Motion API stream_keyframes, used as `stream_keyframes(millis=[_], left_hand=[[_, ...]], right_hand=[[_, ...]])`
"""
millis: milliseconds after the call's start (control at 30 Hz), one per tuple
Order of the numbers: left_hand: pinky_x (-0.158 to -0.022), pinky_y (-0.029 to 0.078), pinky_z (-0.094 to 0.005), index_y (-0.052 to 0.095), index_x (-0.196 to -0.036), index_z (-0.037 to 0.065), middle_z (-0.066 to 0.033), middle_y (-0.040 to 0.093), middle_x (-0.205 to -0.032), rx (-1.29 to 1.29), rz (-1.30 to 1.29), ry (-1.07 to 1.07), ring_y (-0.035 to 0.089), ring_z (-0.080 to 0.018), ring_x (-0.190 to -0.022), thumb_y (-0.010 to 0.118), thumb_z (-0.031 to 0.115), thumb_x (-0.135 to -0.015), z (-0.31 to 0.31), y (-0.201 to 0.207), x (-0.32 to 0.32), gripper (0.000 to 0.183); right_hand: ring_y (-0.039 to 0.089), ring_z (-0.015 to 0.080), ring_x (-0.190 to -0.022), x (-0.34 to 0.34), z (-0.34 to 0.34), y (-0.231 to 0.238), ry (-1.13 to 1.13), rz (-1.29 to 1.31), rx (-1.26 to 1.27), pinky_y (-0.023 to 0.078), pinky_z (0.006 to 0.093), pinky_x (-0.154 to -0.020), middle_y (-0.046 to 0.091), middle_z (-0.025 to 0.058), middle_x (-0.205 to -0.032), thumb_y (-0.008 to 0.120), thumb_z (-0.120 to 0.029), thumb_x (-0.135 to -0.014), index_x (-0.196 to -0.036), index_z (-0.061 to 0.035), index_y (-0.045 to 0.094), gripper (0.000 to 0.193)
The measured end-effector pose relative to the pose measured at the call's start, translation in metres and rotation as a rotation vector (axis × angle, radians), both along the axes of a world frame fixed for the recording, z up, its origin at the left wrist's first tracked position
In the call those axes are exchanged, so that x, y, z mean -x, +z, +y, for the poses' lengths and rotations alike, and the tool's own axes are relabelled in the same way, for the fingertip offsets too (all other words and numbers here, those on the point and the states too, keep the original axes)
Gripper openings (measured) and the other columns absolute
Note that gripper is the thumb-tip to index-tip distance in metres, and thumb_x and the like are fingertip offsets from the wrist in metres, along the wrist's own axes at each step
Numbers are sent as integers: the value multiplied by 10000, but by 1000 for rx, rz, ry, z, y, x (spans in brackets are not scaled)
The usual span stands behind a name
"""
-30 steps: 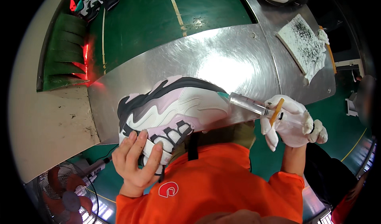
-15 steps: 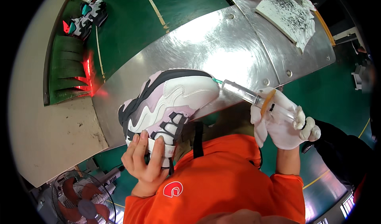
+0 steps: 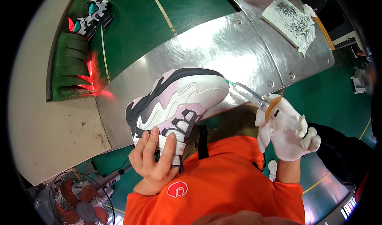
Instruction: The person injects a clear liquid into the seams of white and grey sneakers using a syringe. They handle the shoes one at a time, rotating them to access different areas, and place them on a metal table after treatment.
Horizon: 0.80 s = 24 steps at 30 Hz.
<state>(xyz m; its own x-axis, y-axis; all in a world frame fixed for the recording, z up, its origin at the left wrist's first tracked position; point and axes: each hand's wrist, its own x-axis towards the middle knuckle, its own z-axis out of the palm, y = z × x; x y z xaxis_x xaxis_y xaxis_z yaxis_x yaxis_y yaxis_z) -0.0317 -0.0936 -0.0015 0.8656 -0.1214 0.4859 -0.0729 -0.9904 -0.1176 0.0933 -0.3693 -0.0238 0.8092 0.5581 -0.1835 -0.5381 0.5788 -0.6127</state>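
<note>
The left hand (image 3: 154, 163) pinches the light-looking, soft-sided shoe (image 3: 187, 94) by its strap (image 3: 179, 147), a sound hold; the right hand (image 3: 285, 133) clasps a syringe (image 3: 250, 93), perhaps touching the toe (image 3: 218, 90).

The shoe (image 3: 175, 105) has smooth, leather-look panels (image 3: 203, 91) with a soft sheen, mesh (image 3: 182, 125) between the straps (image 3: 190, 117), and a matt, rubbery-looking sole (image 3: 191, 73). Syringe (image 3: 246, 92) looks like clear glossy plastic, glove (image 3: 286, 143) is matt cloth. Table (image 3: 131, 81) is easily the shiniest thing here: bare metal, fine swirly scratches, tons of glare. Green belt (image 3: 135, 30) looks smooth and slightly glossy, speckled pad (image 3: 286, 24) is matt and kinda rough, orange shirt (image 3: 227, 177) is just dull, soft cloth.
</note>
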Motion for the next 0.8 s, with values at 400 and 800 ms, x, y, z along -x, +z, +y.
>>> stream_keyframes(millis=[400,800], left_hand=[[-730,448,-389,669,-1030,80,-136,644,-1003,325,362,-49,584,-316,-845,834,220,-610,34,68,-77,472],[-733,460,-333,637,-1000,14,-91,628,-881,563,636,-50,602,-248,-804,874,286,-585,64,79,-131,550]], right_hand=[[486,215,-547,2,38,15,-98,-23,335,522,367,-604,610,160,-944,737,-221,-685,-994,45,589,434],[518,139,-802,-4,44,-85,95,-590,-48,479,273,-853,569,141,-1215,859,-120,-384,-1388,12,381,1119]])
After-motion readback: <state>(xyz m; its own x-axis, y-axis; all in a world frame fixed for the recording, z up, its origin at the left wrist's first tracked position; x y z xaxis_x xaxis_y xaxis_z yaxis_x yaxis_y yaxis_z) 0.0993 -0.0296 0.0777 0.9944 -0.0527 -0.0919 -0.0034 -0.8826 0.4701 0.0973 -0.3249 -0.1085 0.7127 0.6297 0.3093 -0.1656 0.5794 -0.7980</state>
